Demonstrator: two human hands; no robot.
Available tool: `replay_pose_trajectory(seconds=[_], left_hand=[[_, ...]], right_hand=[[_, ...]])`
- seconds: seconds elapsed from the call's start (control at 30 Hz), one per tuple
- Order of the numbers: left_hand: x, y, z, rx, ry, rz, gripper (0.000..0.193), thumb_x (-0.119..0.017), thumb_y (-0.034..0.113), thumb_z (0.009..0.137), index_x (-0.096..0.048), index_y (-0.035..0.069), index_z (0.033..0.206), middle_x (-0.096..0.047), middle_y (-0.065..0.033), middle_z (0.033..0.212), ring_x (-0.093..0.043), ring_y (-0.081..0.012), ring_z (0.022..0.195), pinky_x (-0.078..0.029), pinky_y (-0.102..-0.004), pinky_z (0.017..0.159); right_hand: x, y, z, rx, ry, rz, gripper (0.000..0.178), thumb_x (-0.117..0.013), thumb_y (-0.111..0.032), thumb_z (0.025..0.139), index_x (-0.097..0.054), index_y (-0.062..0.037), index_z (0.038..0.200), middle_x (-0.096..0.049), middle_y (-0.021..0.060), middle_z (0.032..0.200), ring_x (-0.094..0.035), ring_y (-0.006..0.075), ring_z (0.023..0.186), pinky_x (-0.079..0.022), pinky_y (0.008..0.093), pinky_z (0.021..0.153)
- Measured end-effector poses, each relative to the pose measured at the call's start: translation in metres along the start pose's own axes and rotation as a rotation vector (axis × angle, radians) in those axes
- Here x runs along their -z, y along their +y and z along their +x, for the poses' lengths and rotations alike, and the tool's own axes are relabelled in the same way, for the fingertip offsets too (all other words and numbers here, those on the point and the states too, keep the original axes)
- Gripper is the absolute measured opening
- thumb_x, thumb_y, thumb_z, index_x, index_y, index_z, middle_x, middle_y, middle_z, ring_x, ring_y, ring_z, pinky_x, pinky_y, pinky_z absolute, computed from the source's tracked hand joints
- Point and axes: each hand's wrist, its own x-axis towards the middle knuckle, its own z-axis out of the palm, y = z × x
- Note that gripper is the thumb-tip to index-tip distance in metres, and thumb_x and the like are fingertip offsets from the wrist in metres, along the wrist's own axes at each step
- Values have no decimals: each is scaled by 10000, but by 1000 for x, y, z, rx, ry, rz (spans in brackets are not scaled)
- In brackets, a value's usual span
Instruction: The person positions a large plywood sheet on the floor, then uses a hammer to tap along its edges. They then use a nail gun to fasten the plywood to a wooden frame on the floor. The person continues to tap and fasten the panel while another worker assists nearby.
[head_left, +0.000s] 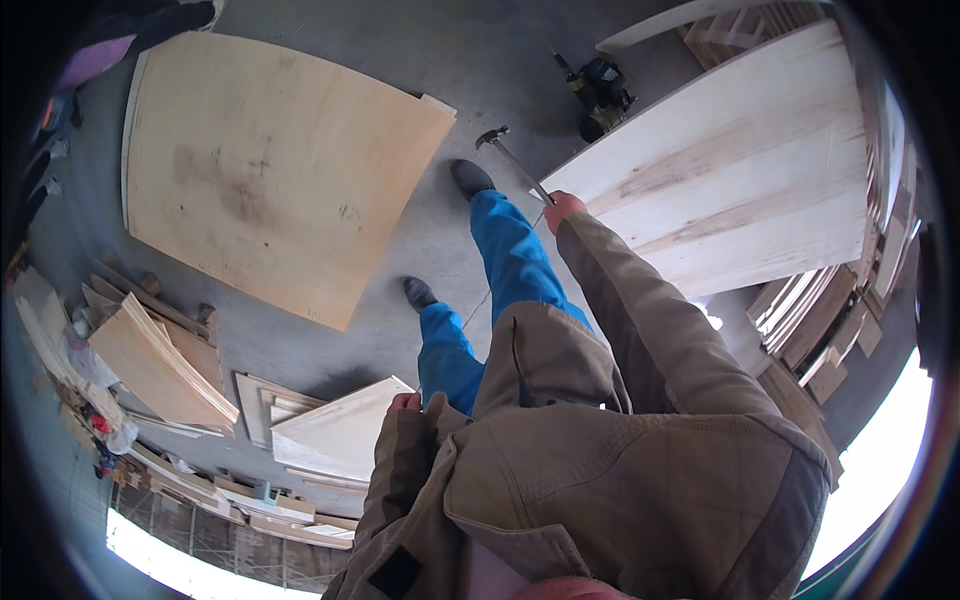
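Slender grey hammer (520, 168) with a dark head, gripped near the handle's end by the curled fingers of the right hand (565, 209), above smooth grey concrete floor (430, 240). Flanking it: a broad, tan, dark-smudged plywood sheet (300, 170) and a pale, brown-streaked wooden panel (740, 160). Left hand (405, 401) lowered, mostly hidden; its finger opening cannot be told.

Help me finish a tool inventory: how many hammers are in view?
1: a claw hammer in the right hand, its head toward the picture's top. Others could be hidden behind the plywood stack at left.
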Motion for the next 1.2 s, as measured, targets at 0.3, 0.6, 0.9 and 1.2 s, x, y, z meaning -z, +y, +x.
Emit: replay_pose_trajectory(seconds=[0.3, 0.6, 0.9, 1.2], left_hand=[[-85, -145, 90, -54, -5, -268, 436, -658, 459, 863, -692, 79, 1074, -723, -164, 978, -688, -302, 969, -522, -430, 884], [-110, -264, 73, 107, 50, -493, 466, -638, 450, 876, -666, 66, 1139, -707, -182, 1048, -669, -299, 1034, -508, -419, 916], [-151, -266, 63, 52, 56, -657, 451, -641, 438, 883, -671, 68, 1139, -712, -175, 1057, -666, -316, 1048, -504, -438, 928], [-112, -220, 69, 9, 92, -749, 425, -669, 411, 855, -699, 52, 1081, -732, -149, 962, -701, -289, 927, -537, -413, 859]], right_hand=[[-58, 25, -17, 136, 51, -357, 253, -583, -178, 817, -704, -65, 1009, -694, 186, 1066, -651, 360, 1042, -520, 431, 917], [-157, -65, -114, 354, -61, -536, 335, -682, -263, 787, -700, -81, 1068, -688, 192, 1061, -647, 378, 1029, -528, 442, 896], [-202, -181, -209, 660, -222, -702, 400, -615, -300, 861, -656, -53, 1173, -649, 221, 1189, -600, 382, 1139, -480, 428, 981], [-155, -161, -168, 611, -84, -784, 333, -680, -314, 832, -705, -78, 1065, -690, 201, 1039, -649, 390, 1021, -522, 452, 910]])
